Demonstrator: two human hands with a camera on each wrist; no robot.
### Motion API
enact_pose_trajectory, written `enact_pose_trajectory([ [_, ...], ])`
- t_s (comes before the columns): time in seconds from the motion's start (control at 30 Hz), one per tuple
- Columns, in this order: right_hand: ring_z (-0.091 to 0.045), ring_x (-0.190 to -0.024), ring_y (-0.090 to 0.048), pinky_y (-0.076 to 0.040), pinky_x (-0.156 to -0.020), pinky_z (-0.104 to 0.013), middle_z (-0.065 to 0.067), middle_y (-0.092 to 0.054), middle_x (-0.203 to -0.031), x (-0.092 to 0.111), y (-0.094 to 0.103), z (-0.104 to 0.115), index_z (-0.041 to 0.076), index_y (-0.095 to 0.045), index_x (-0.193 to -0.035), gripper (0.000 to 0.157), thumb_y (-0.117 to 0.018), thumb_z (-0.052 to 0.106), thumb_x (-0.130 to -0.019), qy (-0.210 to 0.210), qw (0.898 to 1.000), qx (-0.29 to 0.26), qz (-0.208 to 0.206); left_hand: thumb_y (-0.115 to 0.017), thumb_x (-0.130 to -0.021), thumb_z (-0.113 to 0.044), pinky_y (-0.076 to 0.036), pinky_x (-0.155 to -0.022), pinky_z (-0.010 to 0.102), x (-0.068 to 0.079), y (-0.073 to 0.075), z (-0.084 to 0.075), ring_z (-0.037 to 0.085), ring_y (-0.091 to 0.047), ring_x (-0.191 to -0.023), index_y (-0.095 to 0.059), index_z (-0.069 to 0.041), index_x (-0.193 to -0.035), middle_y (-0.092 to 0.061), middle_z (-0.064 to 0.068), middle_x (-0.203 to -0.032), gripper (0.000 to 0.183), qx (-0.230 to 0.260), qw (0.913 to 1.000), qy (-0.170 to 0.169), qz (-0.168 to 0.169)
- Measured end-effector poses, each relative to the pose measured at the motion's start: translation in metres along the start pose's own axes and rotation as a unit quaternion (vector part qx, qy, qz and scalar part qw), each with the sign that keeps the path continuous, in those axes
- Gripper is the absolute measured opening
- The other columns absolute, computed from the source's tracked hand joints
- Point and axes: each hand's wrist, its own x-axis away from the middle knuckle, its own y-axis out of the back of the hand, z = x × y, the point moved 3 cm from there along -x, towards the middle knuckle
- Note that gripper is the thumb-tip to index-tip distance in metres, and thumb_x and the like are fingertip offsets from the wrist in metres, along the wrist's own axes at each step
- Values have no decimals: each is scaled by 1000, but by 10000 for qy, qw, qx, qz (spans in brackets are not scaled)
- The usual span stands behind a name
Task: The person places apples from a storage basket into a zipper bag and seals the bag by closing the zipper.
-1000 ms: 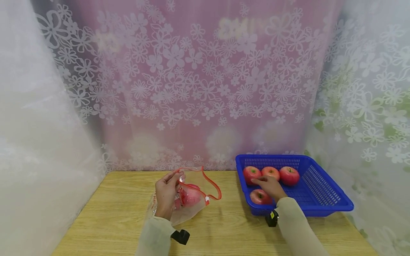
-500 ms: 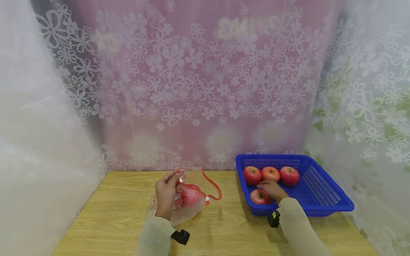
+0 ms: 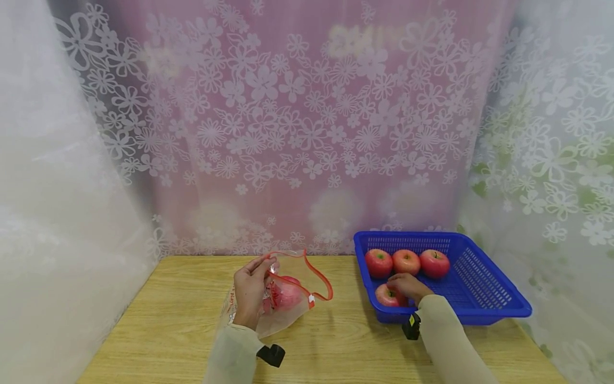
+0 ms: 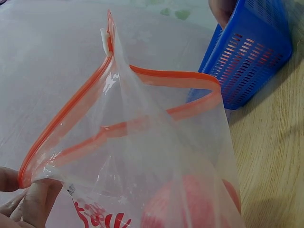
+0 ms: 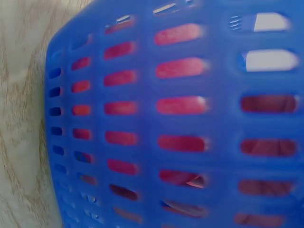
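Left hand (image 3: 249, 292) pinches the bag (image 3: 289, 319): hold it wide. Whether right hand (image 3: 410, 287) pinches the front apple (image 3: 386, 296), I cannot tell.

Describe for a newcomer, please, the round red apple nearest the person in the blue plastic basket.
On the right of the light wooden table stands a rectangular blue plastic basket. Three round red apples line its far side; the wanted round red apple sits alone before them, towards the near left corner, the only one with the person's right hand over its top.
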Motion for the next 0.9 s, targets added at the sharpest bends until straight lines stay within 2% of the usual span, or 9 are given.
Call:
enact_pose_trajectory([
  [0.17,-26,-98,-55,-45,-89,-43,-13,-64,-101,-1,-1,-3,-11,-65,-106,29,-52,11,-93,-34,9998,-22,199,-62,-95,-10,-54,-65,17,0,0,1,8,-69,-81,-67,5,-115,-71,14,-107,26,-71,10000,38,-38],
  [0.33,-19,-85,-52,-41,-78,-32,-2,-58,-84,0,-4,-2,-1,-67,-92,23,-56,19,-94,-28,9990,141,420,-62,-95,-10,-55,-68,18,0,0,2,10,-70,-84,-67,5,-115,-71,14,-107,26,-23,10000,44,-15],
  [0.43,-19,-84,-51,-40,-77,-33,-1,-55,-83,0,-5,-1,2,-66,-90,23,-57,23,-95,-53,9983,294,510,-62,-95,-10,-55,-68,18,0,1,2,10,-70,-84,-67,5,-116,-71,13,-106,26,15,10000,74,-16],
  [0.63,-24,-94,-55,-44,-87,-42,-8,-62,-96,0,-5,0,-4,-67,-103,31,-58,24,-95,-6,9979,409,502,-63,-94,-10,-55,-66,17,0,0,3,9,-70,-83,-67,5,-115,-72,12,-105,26,62,9999,84,-13],
  [0.9,-23,-92,-56,-45,-83,-37,-8,-64,-94,0,-5,-2,-6,-68,-100,31,-62,24,-93,239,9984,403,324,-62,-95,-10,-55,-67,18,0,1,3,10,-70,-84,-67,5,-115,-72,12,-105,26,40,9999,98,-23],
])
